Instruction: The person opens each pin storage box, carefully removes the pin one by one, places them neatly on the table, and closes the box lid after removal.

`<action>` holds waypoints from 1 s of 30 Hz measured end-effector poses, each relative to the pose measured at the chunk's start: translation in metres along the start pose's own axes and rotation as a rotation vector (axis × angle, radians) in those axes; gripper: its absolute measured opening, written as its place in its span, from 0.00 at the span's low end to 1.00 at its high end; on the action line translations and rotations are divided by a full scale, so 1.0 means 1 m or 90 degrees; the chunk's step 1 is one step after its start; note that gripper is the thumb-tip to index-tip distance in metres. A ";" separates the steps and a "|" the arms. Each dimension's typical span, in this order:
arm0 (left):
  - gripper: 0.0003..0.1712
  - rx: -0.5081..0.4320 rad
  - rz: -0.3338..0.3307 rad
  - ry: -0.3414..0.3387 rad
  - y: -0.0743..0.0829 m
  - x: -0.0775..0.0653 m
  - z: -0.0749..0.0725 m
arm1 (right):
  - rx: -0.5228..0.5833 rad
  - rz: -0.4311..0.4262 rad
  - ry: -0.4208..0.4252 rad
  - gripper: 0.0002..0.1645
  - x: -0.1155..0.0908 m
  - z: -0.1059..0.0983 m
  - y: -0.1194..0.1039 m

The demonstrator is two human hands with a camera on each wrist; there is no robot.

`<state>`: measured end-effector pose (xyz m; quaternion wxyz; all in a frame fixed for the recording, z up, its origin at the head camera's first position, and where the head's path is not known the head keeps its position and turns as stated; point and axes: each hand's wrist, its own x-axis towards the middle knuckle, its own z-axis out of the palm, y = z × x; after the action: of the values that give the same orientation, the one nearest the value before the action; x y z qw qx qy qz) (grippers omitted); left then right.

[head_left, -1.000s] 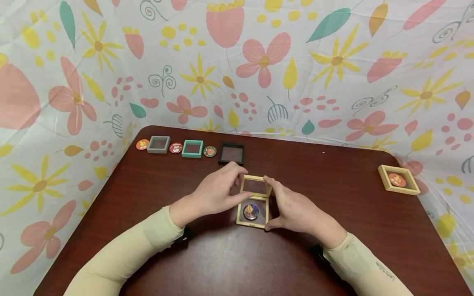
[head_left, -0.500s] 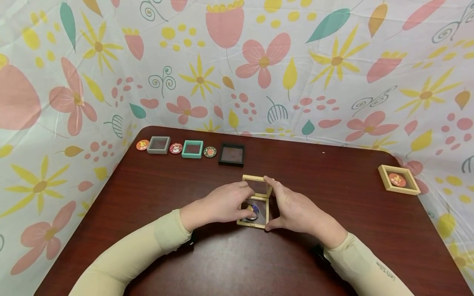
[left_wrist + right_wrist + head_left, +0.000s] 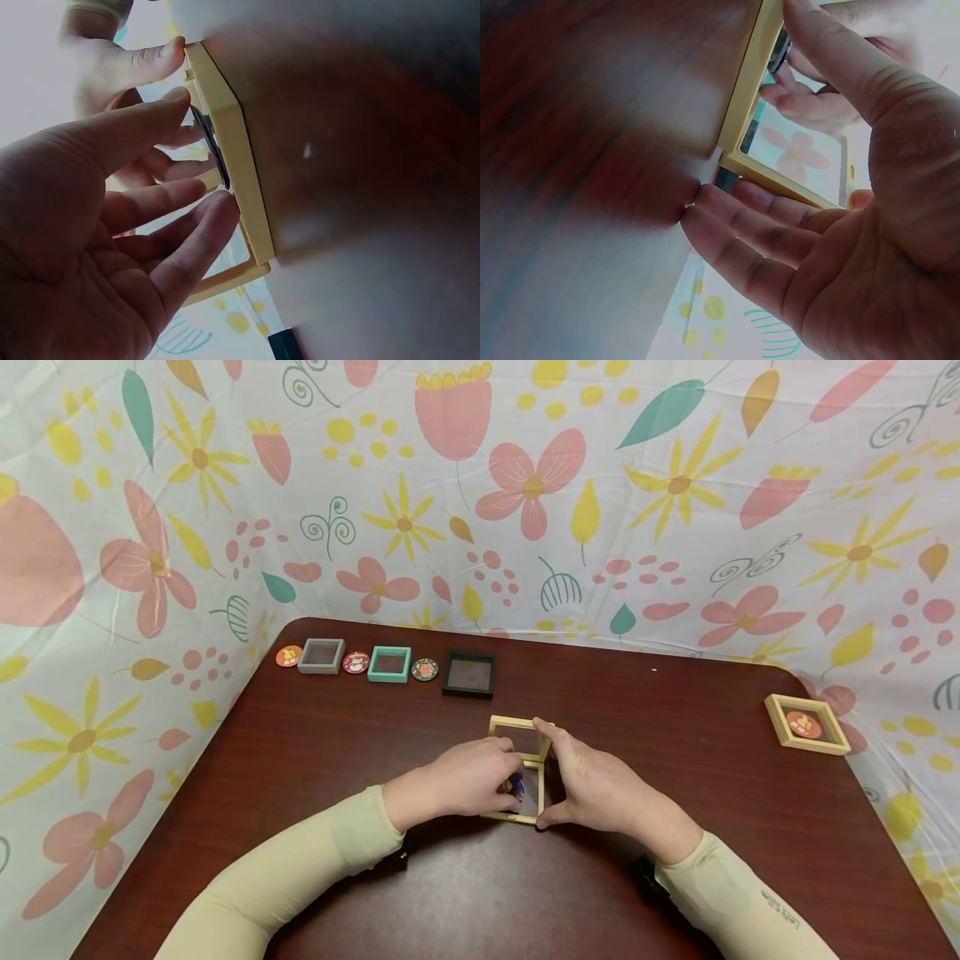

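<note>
A pale yellow hinged display case [image 3: 542,793] stands open on the dark table, its clear-windowed lid raised at the back. My left hand [image 3: 468,777] reaches over the lower half and pinches a round blue-and-gold badge [image 3: 517,786] between thumb and fingertips. Seen edge-on in the left wrist view, the badge [image 3: 212,146] tilts within the case's frame. With its thumb at the front right corner and index finger on the raised lid, my right hand [image 3: 600,785] holds the case from the right. Left fingers hide part of the badge.
Behind the hands runs a row: black case [image 3: 468,673], green badge [image 3: 425,669], teal case [image 3: 390,677], red badge [image 3: 356,662], grey case [image 3: 321,668], orange badge [image 3: 288,656]. A second yellow case [image 3: 780,722] holding an orange badge lies far right. Floral cloth [image 3: 465,568] backs the table.
My left hand has left the raised lid and moved down and right to the badge, where its fingers now close around it. The right hand has stayed on the case.
</note>
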<state>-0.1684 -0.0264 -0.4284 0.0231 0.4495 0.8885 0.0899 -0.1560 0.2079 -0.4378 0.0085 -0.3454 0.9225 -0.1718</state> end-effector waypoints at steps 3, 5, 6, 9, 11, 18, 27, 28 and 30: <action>0.20 0.016 0.007 -0.005 0.001 0.001 0.002 | -0.006 0.003 0.002 0.84 0.000 0.000 0.000; 0.18 0.032 0.014 -0.003 0.001 0.000 0.003 | -0.008 0.004 0.003 0.84 0.000 0.000 0.000; 0.17 0.040 0.018 -0.003 0.002 0.000 0.004 | -0.009 0.004 0.003 0.84 0.000 0.000 0.000; 0.15 0.060 0.028 -0.006 0.004 -0.001 0.003 | -0.008 0.001 0.003 0.84 0.000 0.000 0.000; 0.14 0.071 0.034 -0.011 0.005 -0.002 0.002 | -0.008 -0.001 0.003 0.84 0.000 0.000 0.000; 0.11 0.077 0.056 -0.001 0.004 -0.002 0.002 | -0.006 -0.003 0.006 0.84 -0.001 -0.001 0.000; 0.16 -0.052 0.093 -0.002 -0.015 -0.017 -0.017 | -0.006 0.004 -0.004 0.84 0.000 -0.001 0.000; 0.17 -0.062 0.091 -0.003 -0.018 -0.022 -0.021 | -0.004 0.004 -0.004 0.84 0.000 -0.001 -0.001; 0.17 -0.071 0.083 0.000 -0.026 -0.033 -0.031 | -0.003 0.006 -0.006 0.84 0.000 0.000 -0.001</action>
<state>-0.1738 -0.0721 -0.4039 0.0423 0.5046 0.8509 0.1402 -0.1555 0.2070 -0.4372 0.0125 -0.3417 0.9246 -0.1678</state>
